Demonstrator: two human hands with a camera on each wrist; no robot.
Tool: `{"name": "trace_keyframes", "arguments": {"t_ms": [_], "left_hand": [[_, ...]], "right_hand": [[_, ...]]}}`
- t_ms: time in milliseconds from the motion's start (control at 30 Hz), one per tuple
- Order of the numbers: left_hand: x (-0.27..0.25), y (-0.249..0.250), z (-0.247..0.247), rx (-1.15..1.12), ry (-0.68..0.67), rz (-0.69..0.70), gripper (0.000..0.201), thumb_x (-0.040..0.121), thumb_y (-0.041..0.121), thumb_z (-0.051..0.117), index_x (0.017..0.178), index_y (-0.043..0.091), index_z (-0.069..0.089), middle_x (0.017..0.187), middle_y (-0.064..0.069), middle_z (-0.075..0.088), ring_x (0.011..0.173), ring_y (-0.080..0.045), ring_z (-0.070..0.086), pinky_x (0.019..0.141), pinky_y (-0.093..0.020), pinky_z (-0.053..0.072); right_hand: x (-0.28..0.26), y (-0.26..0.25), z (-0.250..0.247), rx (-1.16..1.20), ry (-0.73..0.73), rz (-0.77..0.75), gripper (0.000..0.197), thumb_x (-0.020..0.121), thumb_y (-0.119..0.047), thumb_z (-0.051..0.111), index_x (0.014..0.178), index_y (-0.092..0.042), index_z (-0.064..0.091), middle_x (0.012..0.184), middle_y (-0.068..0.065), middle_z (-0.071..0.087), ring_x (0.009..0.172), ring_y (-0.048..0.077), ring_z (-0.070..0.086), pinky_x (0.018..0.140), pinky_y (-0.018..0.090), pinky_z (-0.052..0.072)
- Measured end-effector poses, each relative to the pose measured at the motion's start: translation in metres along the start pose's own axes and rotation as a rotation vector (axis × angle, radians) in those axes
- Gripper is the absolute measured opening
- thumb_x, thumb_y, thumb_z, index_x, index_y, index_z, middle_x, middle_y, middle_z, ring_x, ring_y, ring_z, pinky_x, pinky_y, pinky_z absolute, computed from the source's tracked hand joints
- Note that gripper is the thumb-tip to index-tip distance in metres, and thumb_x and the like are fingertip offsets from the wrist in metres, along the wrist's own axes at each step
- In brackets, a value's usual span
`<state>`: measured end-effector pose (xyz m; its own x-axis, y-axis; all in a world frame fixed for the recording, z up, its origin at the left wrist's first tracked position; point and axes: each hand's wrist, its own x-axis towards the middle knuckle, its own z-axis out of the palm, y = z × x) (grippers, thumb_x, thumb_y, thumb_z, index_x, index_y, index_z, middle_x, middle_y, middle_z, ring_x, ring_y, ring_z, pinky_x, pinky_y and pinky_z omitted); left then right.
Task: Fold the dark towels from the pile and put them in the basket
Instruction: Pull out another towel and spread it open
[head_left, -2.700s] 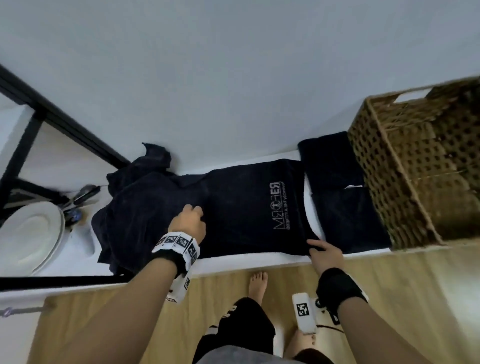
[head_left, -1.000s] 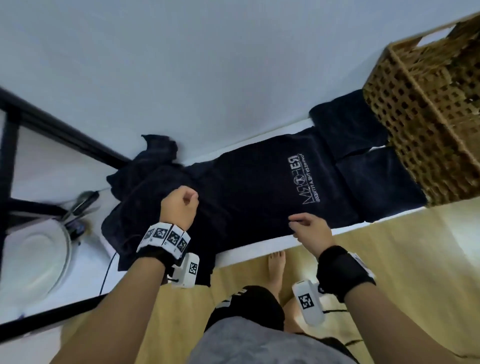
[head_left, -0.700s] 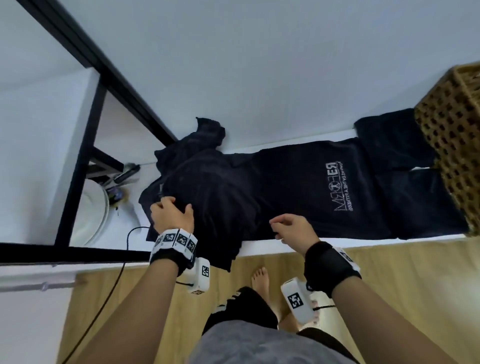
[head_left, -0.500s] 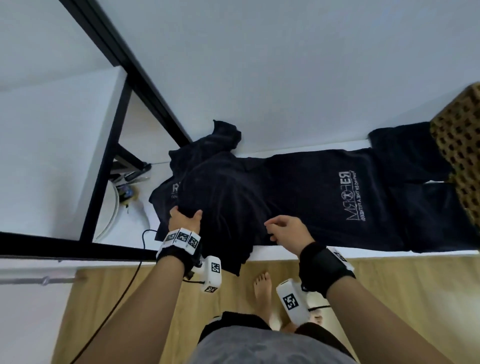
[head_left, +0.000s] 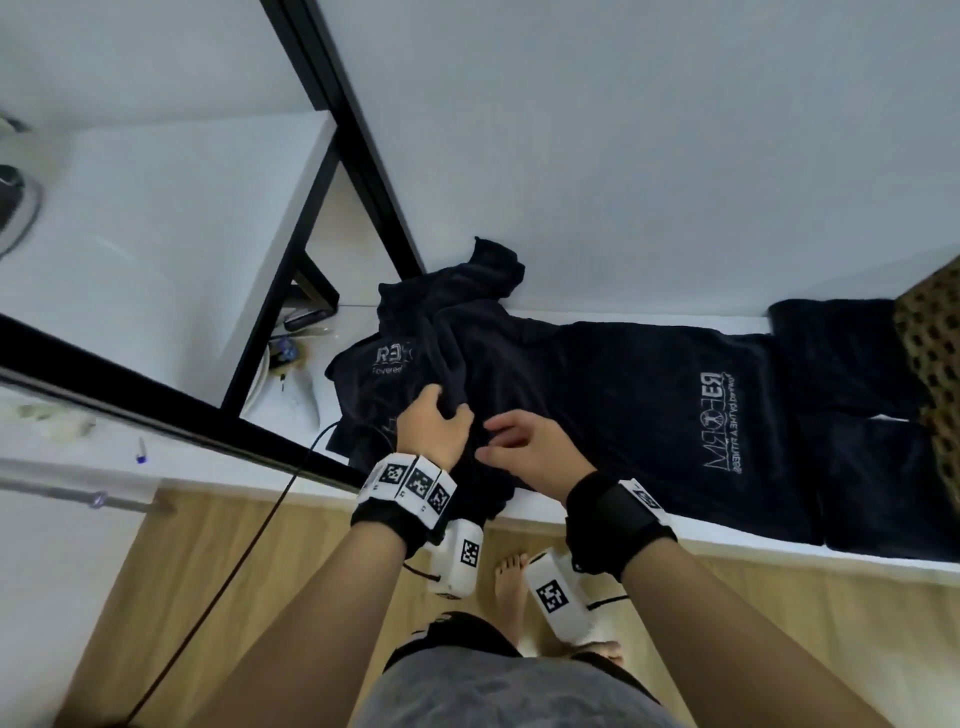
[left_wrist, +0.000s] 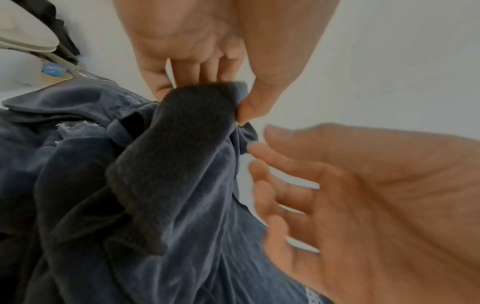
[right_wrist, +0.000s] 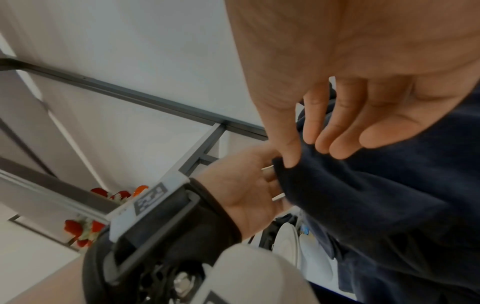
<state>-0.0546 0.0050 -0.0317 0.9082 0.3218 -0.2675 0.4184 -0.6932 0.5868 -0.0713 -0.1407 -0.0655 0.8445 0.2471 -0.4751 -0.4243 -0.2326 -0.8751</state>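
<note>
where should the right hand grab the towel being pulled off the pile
Probably the same raised edge of the crumpled towel that the left hand pinches, just to that hand's right. The right hand hovers open beside it, and the hem stands clear there, so come from the right.

White shelf (head_left: 613, 530) along the wall: rumpled towel pile (head_left: 441, 332) left, flat towel (head_left: 649, 405) (printed logo) middle, folded towels (head_left: 862, 467) and basket (head_left: 930, 353) right.

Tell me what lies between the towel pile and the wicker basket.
Head view: a spread dark towel with a printed logo, then folded dark towels against the basket.
</note>
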Motion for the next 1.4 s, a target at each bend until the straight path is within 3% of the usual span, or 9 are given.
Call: {"name": "trace_keyframes", "arguments": {"t_ms": [200, 300, 367, 533, 733, 1000, 1133, 1233, 1400], "left_hand": [[-0.028, -0.006, -0.012, -0.227, -0.089, -0.071, 0.054, 0.08, 0.013, 0.066, 0.128, 0.03, 0.048, 0.094, 0.008, 0.062, 0.093, -0.013, 0.061, 0.076, -0.025, 0.045], [-0.037, -0.006, -0.017, -0.267, -0.119, -0.016, 0.043, 0.081, 0.013, 0.068, 0.115, 0.033, 0.052, 0.096, 0.0, 0.065, 0.093, -0.018, 0.063, 0.083, -0.033, 0.051], [-0.043, -0.002, -0.018, -0.248, -0.155, 0.049, 0.027, 0.084, 0.014, 0.065, 0.101, 0.035, 0.058, 0.096, 0.001, 0.065, 0.094, -0.018, 0.063, 0.086, -0.032, 0.05], [-0.054, 0.01, -0.021, -0.282, -0.193, 0.141, 0.048, 0.086, -0.005, 0.045, 0.107, 0.034, 0.063, 0.099, 0.009, 0.068, 0.096, -0.012, 0.066, 0.094, -0.031, 0.05], [-0.031, 0.034, -0.02, 0.225, -0.068, 0.343, 0.035, 0.084, 0.016, 0.069, 0.116, 0.028, 0.066, 0.094, 0.005, 0.049, 0.096, -0.017, 0.052, 0.095, -0.036, 0.044], [0.016, 0.087, -0.012, 0.55, -0.033, 0.56, 0.009, 0.081, 0.026, 0.061, 0.084, 0.027, 0.052, 0.098, 0.007, 0.053, 0.098, -0.019, 0.05, 0.086, -0.036, 0.036], [0.034, 0.11, -0.001, 0.553, -0.103, 0.558, 0.013, 0.078, 0.031, 0.06, 0.075, 0.028, 0.048, 0.067, 0.01, 0.055, 0.075, -0.018, 0.056, 0.079, -0.03, 0.033], [0.051, 0.127, 0.013, 0.695, -0.18, 0.588, 0.01, 0.076, 0.038, 0.063, 0.078, 0.031, 0.056, 0.074, 0.01, 0.059, 0.083, -0.018, 0.058, 0.083, -0.029, 0.037], [0.079, 0.157, 0.04, 0.78, -0.243, 0.621, 0.015, 0.085, 0.028, 0.06, 0.097, 0.03, 0.068, 0.101, 0.004, 0.067, 0.107, -0.023, 0.059, 0.1, -0.036, 0.035]], "right_hand": [[-0.005, -0.011, 0.01, 0.0, -0.152, -0.06, 0.076, 0.067, -0.02, 0.089, 0.129, -0.03, 0.047, 0.11, -0.006, 0.057, 0.099, 0.005, 0.06, 0.074, 0.013, 0.048], [-0.008, -0.013, 0.013, -0.021, -0.174, -0.08, 0.083, 0.063, -0.025, 0.09, 0.132, -0.029, 0.044, 0.114, -0.005, 0.055, 0.104, 0.01, 0.06, 0.085, 0.024, 0.053], [-0.01, -0.015, 0.014, -0.029, -0.153, -0.115, 0.079, 0.063, -0.023, 0.088, 0.13, -0.027, 0.047, 0.115, -0.002, 0.058, 0.107, 0.014, 0.06, 0.094, 0.035, 0.053], [-0.016, -0.023, 0.007, -0.123, 0.016, -0.221, 0.047, 0.075, -0.019, 0.077, 0.115, -0.03, 0.055, 0.097, -0.012, 0.063, 0.092, 0.005, 0.062, 0.082, 0.02, 0.05], [-0.026, -0.034, -0.027, -0.222, 0.075, -0.307, 0.036, 0.087, -0.006, 0.058, 0.116, -0.023, 0.069, 0.098, -0.014, 0.066, 0.094, 0.002, 0.059, 0.086, 0.013, 0.041], [-0.035, -0.043, -0.088, -0.008, 0.194, -0.282, 0.022, 0.098, -0.025, 0.053, 0.091, -0.029, 0.073, 0.062, -0.015, 0.063, 0.052, -0.004, 0.054, 0.049, 0.012, 0.041], [-0.048, -0.038, -0.111, 0.123, 0.281, -0.256, 0.022, 0.099, -0.03, 0.053, 0.091, -0.028, 0.074, 0.072, -0.01, 0.07, 0.069, 0.003, 0.065, 0.064, 0.026, 0.055], [-0.057, -0.027, -0.131, 0.221, 0.356, -0.201, 0.022, 0.098, -0.031, 0.054, 0.095, -0.027, 0.075, 0.093, 0.001, 0.075, 0.095, 0.021, 0.07, 0.087, 0.046, 0.057], [-0.075, -0.004, -0.16, 0.34, 0.488, -0.102, 0.022, 0.099, -0.033, 0.051, 0.094, -0.033, 0.073, 0.094, -0.009, 0.074, 0.096, 0.015, 0.069, 0.083, 0.036, 0.057]]}}
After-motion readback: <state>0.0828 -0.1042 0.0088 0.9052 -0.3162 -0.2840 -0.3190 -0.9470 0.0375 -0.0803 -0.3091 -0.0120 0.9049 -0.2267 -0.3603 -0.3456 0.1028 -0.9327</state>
